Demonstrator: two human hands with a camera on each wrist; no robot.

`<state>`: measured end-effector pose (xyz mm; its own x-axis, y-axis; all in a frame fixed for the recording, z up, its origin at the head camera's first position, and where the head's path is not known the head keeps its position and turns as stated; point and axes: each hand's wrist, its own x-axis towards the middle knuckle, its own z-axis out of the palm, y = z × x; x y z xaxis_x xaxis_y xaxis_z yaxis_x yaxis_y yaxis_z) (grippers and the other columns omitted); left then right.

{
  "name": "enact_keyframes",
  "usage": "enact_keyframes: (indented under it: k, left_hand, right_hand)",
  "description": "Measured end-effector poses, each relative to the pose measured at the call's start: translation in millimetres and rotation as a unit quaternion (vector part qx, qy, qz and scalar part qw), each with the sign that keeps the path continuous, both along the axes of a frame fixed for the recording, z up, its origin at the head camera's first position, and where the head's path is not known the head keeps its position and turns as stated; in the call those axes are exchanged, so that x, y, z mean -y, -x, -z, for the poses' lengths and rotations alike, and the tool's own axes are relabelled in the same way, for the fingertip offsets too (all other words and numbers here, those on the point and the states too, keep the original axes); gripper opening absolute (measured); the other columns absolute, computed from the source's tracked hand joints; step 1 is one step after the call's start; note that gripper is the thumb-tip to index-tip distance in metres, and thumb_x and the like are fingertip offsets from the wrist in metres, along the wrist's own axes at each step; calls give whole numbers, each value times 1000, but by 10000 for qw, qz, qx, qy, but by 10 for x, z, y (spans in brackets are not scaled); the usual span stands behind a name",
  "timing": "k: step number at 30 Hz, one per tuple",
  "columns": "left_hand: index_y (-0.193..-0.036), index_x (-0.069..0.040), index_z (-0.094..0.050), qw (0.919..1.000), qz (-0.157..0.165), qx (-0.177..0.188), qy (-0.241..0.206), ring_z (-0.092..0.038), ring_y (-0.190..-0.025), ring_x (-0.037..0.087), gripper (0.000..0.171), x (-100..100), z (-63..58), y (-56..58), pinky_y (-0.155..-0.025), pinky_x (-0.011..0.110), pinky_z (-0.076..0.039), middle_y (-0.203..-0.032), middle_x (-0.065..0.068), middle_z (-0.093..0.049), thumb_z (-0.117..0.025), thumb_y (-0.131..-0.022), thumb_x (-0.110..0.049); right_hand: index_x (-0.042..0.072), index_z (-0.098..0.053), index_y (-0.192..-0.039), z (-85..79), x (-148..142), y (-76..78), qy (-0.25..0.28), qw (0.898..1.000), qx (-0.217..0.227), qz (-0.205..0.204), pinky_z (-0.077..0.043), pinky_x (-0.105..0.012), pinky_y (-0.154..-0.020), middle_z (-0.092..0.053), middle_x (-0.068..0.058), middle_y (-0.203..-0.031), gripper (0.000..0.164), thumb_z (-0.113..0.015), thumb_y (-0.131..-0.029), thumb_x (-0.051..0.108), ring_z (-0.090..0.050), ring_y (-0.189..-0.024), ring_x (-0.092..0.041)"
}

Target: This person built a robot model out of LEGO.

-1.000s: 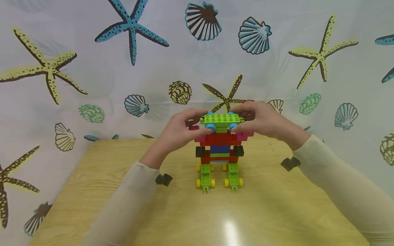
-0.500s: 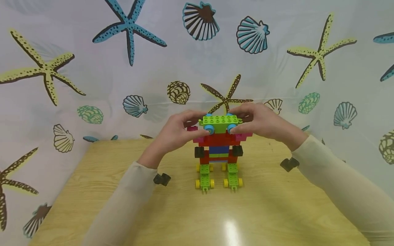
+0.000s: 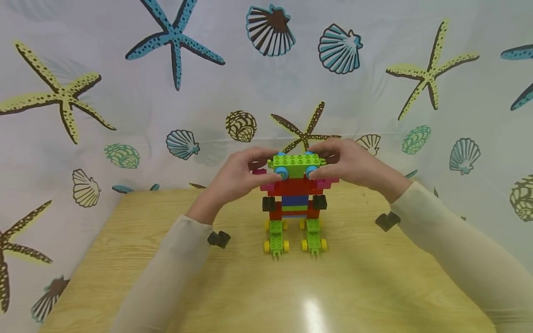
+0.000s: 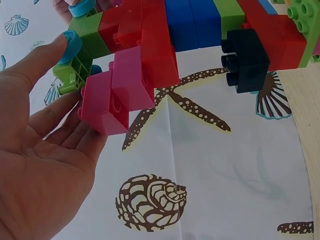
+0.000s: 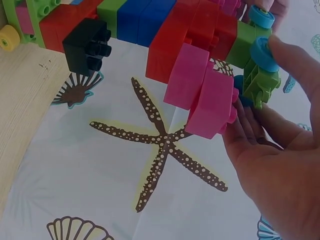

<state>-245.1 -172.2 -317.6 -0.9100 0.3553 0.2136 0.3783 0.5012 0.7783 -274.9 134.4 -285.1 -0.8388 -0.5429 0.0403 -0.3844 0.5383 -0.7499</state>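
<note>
A toy-brick figure stands upright on the table, topped by a lime green wheeled brick base (image 3: 295,160) with light blue wheels. My left hand (image 3: 239,178) pinches the base's left end, thumb on the near blue wheel (image 4: 70,46) and fingers behind. At the other end my right hand (image 3: 351,162) grips it the same way, thumb at the near right wheel (image 5: 263,54). Beneath are a green brick (image 3: 296,172), red bricks (image 3: 294,187), pink bricks (image 5: 212,102) at both sides, blue bricks (image 3: 294,200) and black side bricks (image 3: 319,202).
Two green wheeled bases (image 3: 276,238) with yellow wheels form the figure's feet on the wooden table (image 3: 166,277). Close behind the figure hangs a pale cloth (image 3: 208,106) printed with starfish and shells. Dark wrist-camera mounts (image 3: 387,221) stick out by both sleeves.
The head view has shifted slightly. Both hands keep their hold on the green wheeled base's ends, and the brick figure stays standing in the same place.
</note>
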Motion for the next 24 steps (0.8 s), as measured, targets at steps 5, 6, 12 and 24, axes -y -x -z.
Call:
enact_keyframes:
  k: [5,6,12,24]
  left_hand:
    - [-157,-12,-64,9998,45,-137,124,-63,-151,37,62,-1,-13,106,-125,52,-53,-160,10,-65,-86,-101,-25]
    - [-157,-12,-64,9998,40,-159,137,-62,-152,37,62,-2,-14,127,-125,52,-53,-160,10,-65,-86,-101,-25]
    - [-158,-16,-65,9999,-72,-4,72,-61,-154,35,62,-3,-20,190,-126,52,-52,-159,8,-65,-87,-101,-27]
    - [-160,-18,-62,9993,-108,-231,290,-54,-158,31,67,11,41,169,-133,54,-44,-162,6,-62,-87,-100,-33]
  right_hand:
    - [11,-61,-159,10,4,82,-38,9999,-57,77,-65,-46,-109,-66,-11,-144,66,-86,-100,26,-72,-128,-32]
    - [11,-60,-160,12,6,99,-42,9999,-62,87,-65,-46,-110,-65,-11,-145,67,-86,-100,27,-72,-130,-32]
    - [13,-60,-160,13,19,165,43,9999,92,129,-64,-46,-112,-64,-12,-146,67,-86,-100,28,-70,-132,-33]
    - [13,-55,-165,37,-8,157,89,9997,115,193,-58,-55,-121,-63,-13,-158,75,-86,-100,32,-64,-144,-37]
